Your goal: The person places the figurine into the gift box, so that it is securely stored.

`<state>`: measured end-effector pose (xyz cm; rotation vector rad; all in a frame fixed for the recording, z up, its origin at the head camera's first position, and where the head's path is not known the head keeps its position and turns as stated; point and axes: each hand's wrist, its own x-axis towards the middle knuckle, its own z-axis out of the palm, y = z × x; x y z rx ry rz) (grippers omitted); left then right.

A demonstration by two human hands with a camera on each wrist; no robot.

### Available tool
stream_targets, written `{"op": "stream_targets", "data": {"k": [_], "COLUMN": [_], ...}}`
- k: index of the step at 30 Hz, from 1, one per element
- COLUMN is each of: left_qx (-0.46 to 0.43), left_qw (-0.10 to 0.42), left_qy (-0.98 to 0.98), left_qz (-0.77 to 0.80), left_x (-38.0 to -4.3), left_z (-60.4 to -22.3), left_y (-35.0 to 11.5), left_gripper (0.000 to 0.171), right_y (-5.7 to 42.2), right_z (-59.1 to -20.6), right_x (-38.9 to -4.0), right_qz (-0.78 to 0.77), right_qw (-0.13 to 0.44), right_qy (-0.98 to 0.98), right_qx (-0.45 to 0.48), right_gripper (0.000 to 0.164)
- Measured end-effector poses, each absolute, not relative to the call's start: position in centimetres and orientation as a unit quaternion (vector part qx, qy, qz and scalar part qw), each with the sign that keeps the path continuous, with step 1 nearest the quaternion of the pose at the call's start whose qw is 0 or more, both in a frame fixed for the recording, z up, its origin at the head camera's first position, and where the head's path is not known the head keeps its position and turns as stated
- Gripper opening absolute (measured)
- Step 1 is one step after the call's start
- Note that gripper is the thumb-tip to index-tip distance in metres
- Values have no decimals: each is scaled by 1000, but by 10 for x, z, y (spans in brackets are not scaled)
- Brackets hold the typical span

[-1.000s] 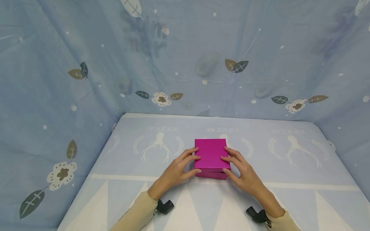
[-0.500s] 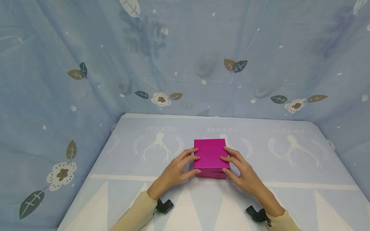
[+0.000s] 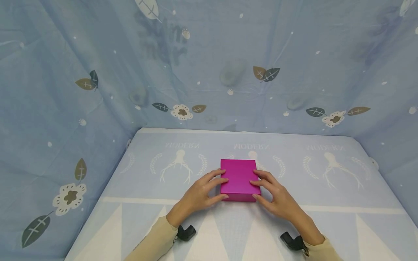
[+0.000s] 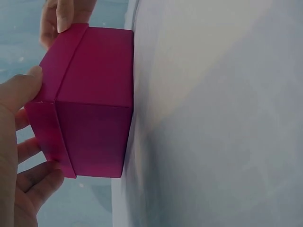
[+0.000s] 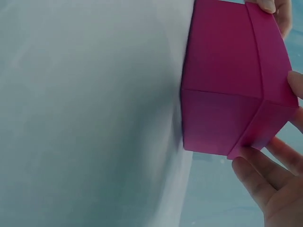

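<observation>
A magenta box stands upright on the covered table. Its matching lid sits level on top, overlapping the walls all round, as both wrist views show. My left hand holds the lid's left side, thumb near the front corner and fingertips on the edge and top. On the opposite side my right hand holds the lid the same way. In the right wrist view the box body shows below the lid's rim. What the box contains is hidden.
A pale blue and white patterned cloth covers the table. Blue printed curtains hang behind and at the sides. Each wrist carries a black camera mount.
The lid was tilted, with a gap at the front right; now it has moved down and sits level over the box. Both hands went down slightly with it.
</observation>
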<state>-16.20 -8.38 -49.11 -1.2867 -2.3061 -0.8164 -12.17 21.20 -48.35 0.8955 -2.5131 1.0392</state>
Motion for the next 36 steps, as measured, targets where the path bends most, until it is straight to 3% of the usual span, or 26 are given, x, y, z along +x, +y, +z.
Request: {"op": "stream_targets", "data": {"k": [25, 36], "left_qx": [-450, -435], "left_qw": [170, 149], "left_qy": [-827, -825], "left_qz": [-292, -329], "left_x": [-163, -162], "left_z": [-499, -503], "left_y": [-84, -83], "left_gripper": [47, 40], "right_y": [210, 197], "right_z": [-489, -479], "right_x": [-122, -110], "right_qz": [333, 256], "right_qw": [128, 126], "right_qy": [-885, -928], "right_qx": [299, 238], "right_gripper": [40, 36]}}
